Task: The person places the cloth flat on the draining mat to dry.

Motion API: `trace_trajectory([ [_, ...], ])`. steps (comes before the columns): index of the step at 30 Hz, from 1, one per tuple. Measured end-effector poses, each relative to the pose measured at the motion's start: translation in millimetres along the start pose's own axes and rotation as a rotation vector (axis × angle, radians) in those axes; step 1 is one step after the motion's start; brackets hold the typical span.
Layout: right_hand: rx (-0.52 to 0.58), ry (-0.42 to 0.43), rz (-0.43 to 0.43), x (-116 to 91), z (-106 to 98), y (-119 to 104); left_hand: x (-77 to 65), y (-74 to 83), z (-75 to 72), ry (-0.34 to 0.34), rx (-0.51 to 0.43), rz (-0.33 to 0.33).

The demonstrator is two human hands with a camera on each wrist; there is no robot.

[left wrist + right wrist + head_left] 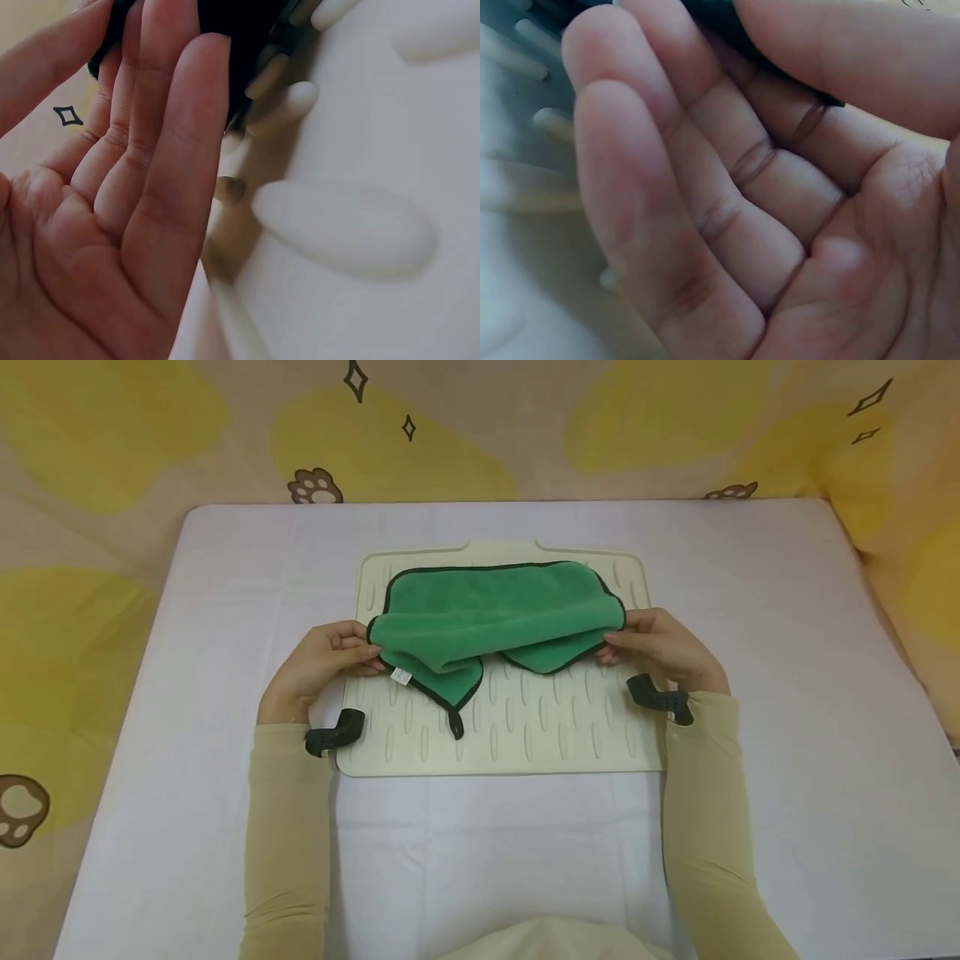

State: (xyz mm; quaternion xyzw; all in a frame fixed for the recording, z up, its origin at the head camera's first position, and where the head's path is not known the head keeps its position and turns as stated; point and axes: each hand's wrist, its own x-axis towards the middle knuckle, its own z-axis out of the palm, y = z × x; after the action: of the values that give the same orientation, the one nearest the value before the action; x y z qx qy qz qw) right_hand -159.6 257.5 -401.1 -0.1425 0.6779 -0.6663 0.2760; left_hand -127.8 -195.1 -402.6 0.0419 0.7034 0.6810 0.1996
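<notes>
A green towel (495,602) with a dark edge lies partly folded over a cream ridged mat (525,735). Its front part is raised in a fold between the two hands. My left hand (322,656) pinches the towel's left end between thumb and fingers, close to a small white tag (401,676). At the right end, my right hand (663,643) pinches the other side. One corner with a dark hanging loop (456,723) droops onto the mat. The wrist views show mostly palms and fingers (180,150), with only dark bits of the towel (780,64) at the top.
The mat lies on a table under a white cloth (495,843). Behind and beside the table hangs a yellow patterned fabric (465,435). A dark wrist camera (333,733) sits on the left forearm and another (660,697) on the right.
</notes>
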Motion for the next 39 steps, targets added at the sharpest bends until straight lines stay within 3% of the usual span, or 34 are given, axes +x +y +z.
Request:
trace_trajectory([
  [12, -0.013, 0.055, -0.059, -10.6, -7.2, -2.8, 0.0, 1.0, -0.7, 0.002, -0.081, 0.018],
  [19, -0.001, 0.053, -0.044, -11.0, -8.8, -4.3, -1.6, 2.0, -1.7, -0.012, -0.093, 0.020],
  [22, -0.079, 0.048, -0.023, -10.7, -6.5, -6.6, -1.8, 1.3, -2.4, -0.040, -0.047, 0.027],
  [26, -0.289, 0.068, 0.063, -7.1, 1.3, -9.6, -2.2, -0.6, -3.0, -0.115, 0.085, 0.034],
  [29, -0.387, 0.080, 0.120, -1.9, 7.3, -9.8, -2.4, -0.8, -1.4, -0.164, 0.160, 0.018],
  [33, -0.416, 0.069, 0.140, 4.1, 13.0, -9.8, -1.8, 0.3, 2.3, -0.192, 0.209, -0.010],
  [39, -0.439, 0.074, 0.154, 6.6, 16.2, -11.4, 0.0, -0.5, 3.2, -0.172, 0.224, -0.009],
])
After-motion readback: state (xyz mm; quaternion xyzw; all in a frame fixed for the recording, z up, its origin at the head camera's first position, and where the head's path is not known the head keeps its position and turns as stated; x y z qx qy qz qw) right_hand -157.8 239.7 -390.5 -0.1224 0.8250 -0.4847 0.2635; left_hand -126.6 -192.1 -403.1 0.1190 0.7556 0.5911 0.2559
